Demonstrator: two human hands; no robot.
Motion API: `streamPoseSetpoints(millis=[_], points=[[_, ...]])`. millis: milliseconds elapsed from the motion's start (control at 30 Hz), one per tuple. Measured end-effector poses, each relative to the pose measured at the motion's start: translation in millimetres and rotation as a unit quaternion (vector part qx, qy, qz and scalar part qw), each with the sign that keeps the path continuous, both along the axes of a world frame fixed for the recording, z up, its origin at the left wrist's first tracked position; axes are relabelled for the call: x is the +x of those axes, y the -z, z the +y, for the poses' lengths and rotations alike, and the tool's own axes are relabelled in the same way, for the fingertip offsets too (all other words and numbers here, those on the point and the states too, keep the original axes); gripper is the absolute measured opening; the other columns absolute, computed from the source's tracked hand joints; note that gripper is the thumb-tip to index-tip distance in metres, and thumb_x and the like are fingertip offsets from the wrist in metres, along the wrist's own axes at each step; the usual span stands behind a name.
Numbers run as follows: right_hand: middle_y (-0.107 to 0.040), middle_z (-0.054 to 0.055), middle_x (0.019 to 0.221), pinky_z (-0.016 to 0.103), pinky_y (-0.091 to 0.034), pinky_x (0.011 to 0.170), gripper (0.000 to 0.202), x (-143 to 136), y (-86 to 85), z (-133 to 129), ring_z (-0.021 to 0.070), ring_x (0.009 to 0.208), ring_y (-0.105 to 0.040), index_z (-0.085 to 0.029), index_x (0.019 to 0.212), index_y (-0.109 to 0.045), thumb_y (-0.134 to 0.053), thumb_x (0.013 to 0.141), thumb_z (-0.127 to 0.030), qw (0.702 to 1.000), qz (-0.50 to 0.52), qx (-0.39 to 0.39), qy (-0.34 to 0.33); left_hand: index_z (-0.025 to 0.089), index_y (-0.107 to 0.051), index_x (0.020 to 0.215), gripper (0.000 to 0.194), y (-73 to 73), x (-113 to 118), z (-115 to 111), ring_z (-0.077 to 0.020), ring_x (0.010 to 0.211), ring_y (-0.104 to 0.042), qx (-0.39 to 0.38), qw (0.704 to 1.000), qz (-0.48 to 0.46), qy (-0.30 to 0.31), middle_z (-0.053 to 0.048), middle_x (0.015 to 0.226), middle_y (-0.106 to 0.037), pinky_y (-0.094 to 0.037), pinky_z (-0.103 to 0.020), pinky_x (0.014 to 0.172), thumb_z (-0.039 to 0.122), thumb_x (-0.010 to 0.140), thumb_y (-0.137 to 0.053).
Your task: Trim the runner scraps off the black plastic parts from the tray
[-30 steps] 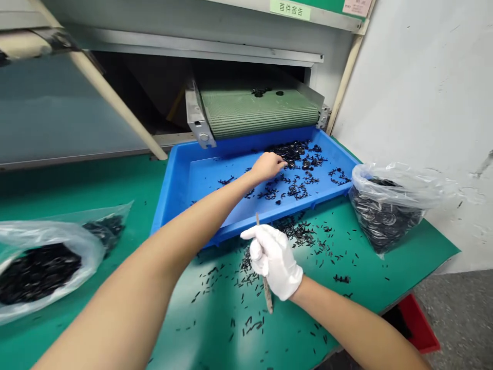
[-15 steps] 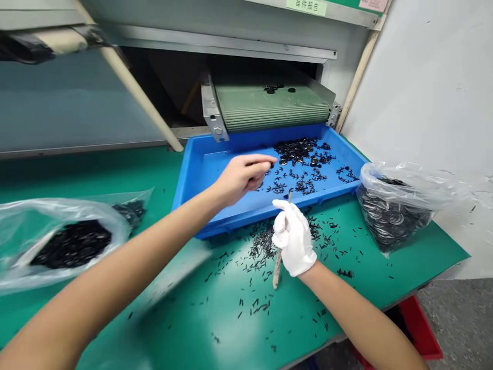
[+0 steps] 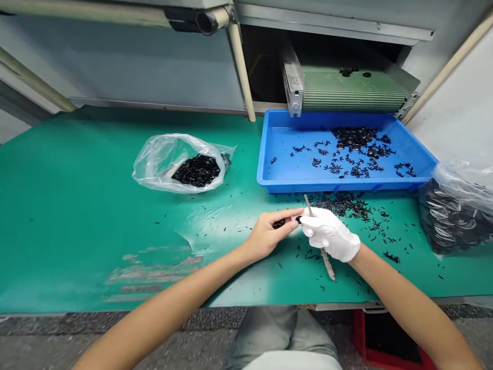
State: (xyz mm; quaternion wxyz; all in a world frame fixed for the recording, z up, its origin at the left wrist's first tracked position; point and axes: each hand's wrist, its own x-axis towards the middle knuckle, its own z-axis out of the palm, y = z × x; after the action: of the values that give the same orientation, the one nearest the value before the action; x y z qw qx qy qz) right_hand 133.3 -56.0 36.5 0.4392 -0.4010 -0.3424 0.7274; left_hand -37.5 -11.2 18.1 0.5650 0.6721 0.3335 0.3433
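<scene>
My left hand (image 3: 265,235) is bare and curled around several small black plastic pieces (image 3: 279,224). At its fingertips a black round piece (image 3: 298,219) sits against my right hand (image 3: 333,235), which wears a white glove. Closed in that gloved hand is a thin stick-like tool (image 3: 328,264), its narrow tip upward and its rough, wrapped-looking handle sticking out below. Both hands meet low over the green table, in front of the blue tray (image 3: 300,185). Black round parts and small branched scraps (image 3: 354,139) lie in the tray.
Small black slivers (image 3: 342,204) are scattered before the tray. An open clear bag of black parts (image 3: 198,170) stands left, a fuller bag (image 3: 454,216) right. A green conveyor belt (image 3: 352,97) ends above the tray. Below the table's front edge is a red bin (image 3: 360,334).
My left hand has come back from over the blue tray to the gloved right hand, with black pieces in it. The view has turned left and down. The right hand still holds the tool.
</scene>
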Motion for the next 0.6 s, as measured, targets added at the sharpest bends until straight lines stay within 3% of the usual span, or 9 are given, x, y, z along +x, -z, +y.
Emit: streamPoseSetpoints(millis=[167,367,500,600], points=[[-0.045,-0.009,0.056,0.016,-0.019,0.034,0.032,-13.3,2.9,-1.6,0.0003,0.036,-0.025,-0.017,0.072,-0.050,-0.071,0.075,-0.040,0.997,-0.031,-0.019,0.067,0.011,-0.072,0.107,0.032,7.0,-0.1,-7.1,-0.0089,0.053,-0.045,0.094,0.994,0.019,-0.056,0.001,0.059,-0.058,-0.041,-0.021,0.054,0.030,0.082,-0.063],[-0.047,-0.008,0.057,0.016,-0.020,0.034,0.034,-16.9,4.2,-6.4,0.0007,0.035,-0.028,-0.016,0.072,-0.052,-0.070,0.075,-0.045,0.997,-0.047,-0.039,0.054,0.012,-0.072,0.101,0.024,11.0,-3.3,-7.5,-0.0088,0.053,-0.052,0.253,0.966,0.007,-0.059,-0.005,0.069,-0.069,-0.045,-0.020,0.055,0.025,0.086,-0.060],[-0.046,-0.008,0.055,0.017,-0.020,0.034,0.035,-15.1,3.0,-8.9,0.0010,0.035,-0.028,-0.017,0.068,-0.050,-0.071,0.074,-0.044,0.996,-0.056,-0.040,0.059,0.012,-0.072,0.104,0.025,10.8,-4.8,-6.4,-0.0085,0.052,-0.052,0.210,0.977,0.005,-0.023,-0.003,0.067,-0.069,-0.044,-0.019,0.052,0.024,0.084,-0.062],[-0.046,-0.007,0.056,0.018,-0.021,0.033,0.034,-15.6,1.3,-9.1,0.0012,0.035,-0.029,-0.017,0.067,-0.050,-0.070,0.074,-0.044,0.992,-0.072,-0.021,0.100,0.013,-0.072,0.101,0.027,9.4,-2.2,-8.6,-0.0086,0.050,-0.048,0.127,0.990,0.011,-0.057,0.000,0.059,-0.062,-0.042,-0.020,0.051,0.028,0.081,-0.065]])
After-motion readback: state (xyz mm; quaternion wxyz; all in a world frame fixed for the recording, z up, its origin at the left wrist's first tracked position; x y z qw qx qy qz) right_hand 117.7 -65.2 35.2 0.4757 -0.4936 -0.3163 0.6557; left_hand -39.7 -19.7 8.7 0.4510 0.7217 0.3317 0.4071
